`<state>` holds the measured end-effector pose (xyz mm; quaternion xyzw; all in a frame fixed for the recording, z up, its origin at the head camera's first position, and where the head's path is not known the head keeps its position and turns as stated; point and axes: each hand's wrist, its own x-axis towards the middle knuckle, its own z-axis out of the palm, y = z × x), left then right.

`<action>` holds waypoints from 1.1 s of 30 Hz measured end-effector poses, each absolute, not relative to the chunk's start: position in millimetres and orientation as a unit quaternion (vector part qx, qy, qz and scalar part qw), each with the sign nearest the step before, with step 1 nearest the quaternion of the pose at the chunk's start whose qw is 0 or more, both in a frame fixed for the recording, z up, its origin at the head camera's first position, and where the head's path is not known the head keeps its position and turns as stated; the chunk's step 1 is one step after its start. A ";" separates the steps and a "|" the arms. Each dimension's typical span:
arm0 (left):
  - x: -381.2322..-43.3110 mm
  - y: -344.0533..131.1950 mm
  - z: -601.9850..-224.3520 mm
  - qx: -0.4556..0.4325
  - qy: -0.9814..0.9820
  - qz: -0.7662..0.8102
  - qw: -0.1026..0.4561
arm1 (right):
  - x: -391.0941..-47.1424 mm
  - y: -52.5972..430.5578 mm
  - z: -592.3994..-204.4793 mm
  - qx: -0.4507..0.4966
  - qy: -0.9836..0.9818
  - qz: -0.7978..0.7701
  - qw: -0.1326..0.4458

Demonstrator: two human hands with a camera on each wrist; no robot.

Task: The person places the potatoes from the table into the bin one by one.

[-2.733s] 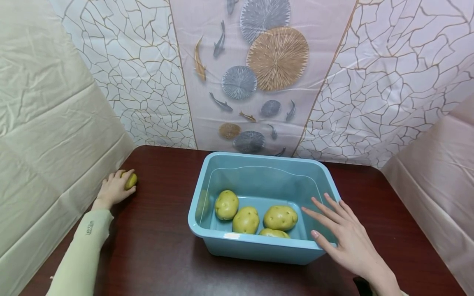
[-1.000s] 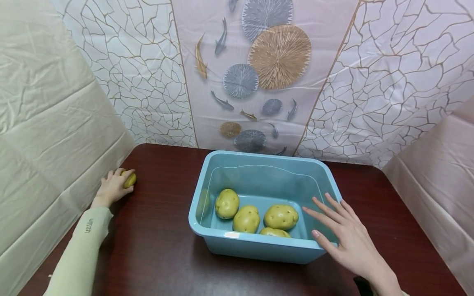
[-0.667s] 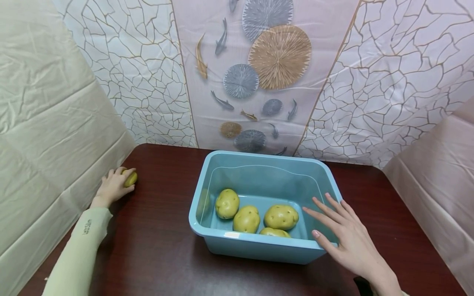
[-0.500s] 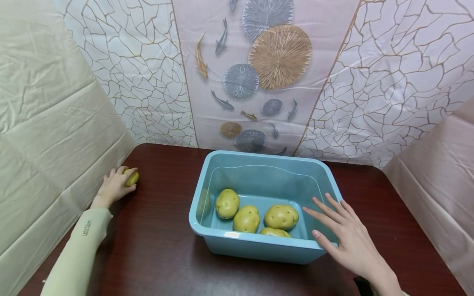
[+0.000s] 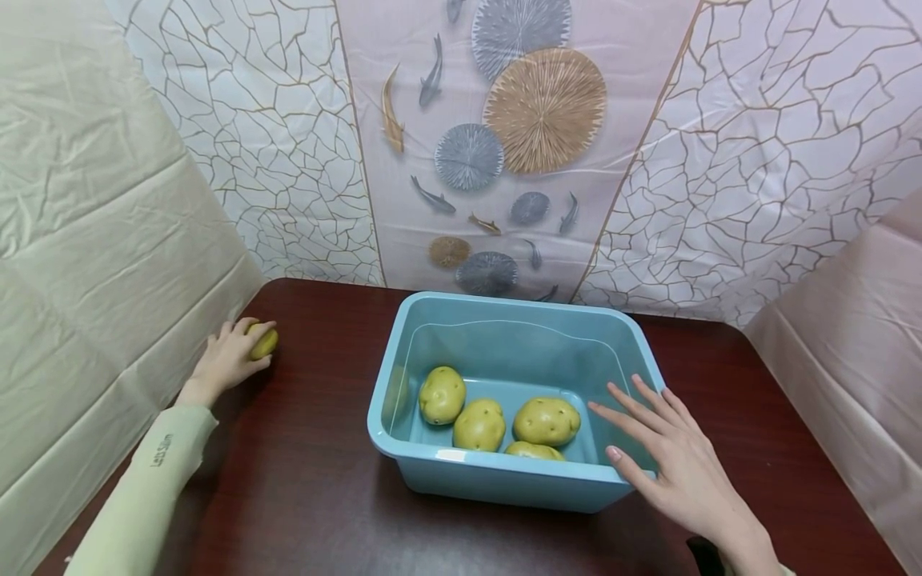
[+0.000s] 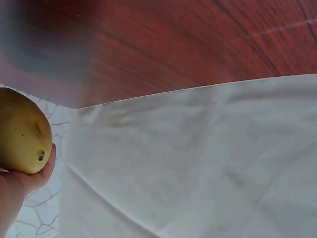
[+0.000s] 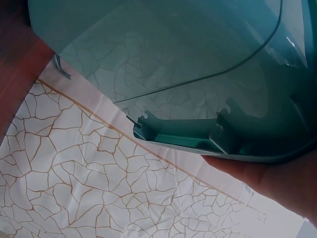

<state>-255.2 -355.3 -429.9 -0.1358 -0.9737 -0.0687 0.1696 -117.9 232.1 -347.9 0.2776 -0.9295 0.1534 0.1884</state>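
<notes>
At the left end of the table my left hand (image 5: 225, 362) grips a yellow potato (image 5: 266, 342), its fingers over the top and the thumb on the near side. The left wrist view shows the same potato (image 6: 25, 131) against the fingers, cut off by the frame's edge. My right hand (image 5: 677, 456) rests at the front right corner of a blue plastic bin (image 5: 519, 462), fingers spread and straight over the rim. In the right wrist view, part of that hand (image 7: 282, 181) shows at the bin's edge (image 7: 178, 148). Several potatoes (image 5: 479, 426) lie on the bin's floor, one partly hidden by the front wall.
The dark red wooden table (image 5: 310, 480) carries the bin near its middle. A patterned cloth (image 5: 288, 160) hangs behind the table. Pale cloth (image 5: 94, 280) closes off the left side, close to my left arm, and another cloth (image 5: 850, 336) the right.
My left hand, with the potato in its grip, has shifted slightly right and away from me over the last second. The right hand and the bin stay in place.
</notes>
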 end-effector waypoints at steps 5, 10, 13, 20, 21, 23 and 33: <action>-255.0 -348.3 -426.3 -0.153 -0.969 -0.065 0.184 | -118.3 231.9 -348.3 0.277 -0.930 0.152 0.188; -254.3 -339.8 -421.3 -0.168 -0.964 -0.063 0.197 | -118.4 231.6 -348.5 0.276 -0.931 0.151 0.188; -252.8 -333.6 -417.4 -0.175 -0.962 -0.061 0.200 | -118.3 231.5 -348.4 0.275 -0.931 0.151 0.188; -248.6 -319.6 -410.1 -0.191 -0.957 -0.059 0.208 | -118.1 231.8 -347.8 0.278 -0.930 0.150 0.189; -248.0 -317.8 -409.2 -0.194 -0.956 -0.060 0.209 | -118.2 232.0 -347.6 0.279 -0.929 0.151 0.190; -246.9 -314.4 -407.1 -0.201 -0.954 -0.062 0.214 | -118.3 232.3 -347.4 0.279 -0.929 0.151 0.190; -241.4 -304.0 -397.6 -0.221 -0.948 -0.053 0.223 | -117.7 232.9 -347.7 0.279 -0.929 0.152 0.191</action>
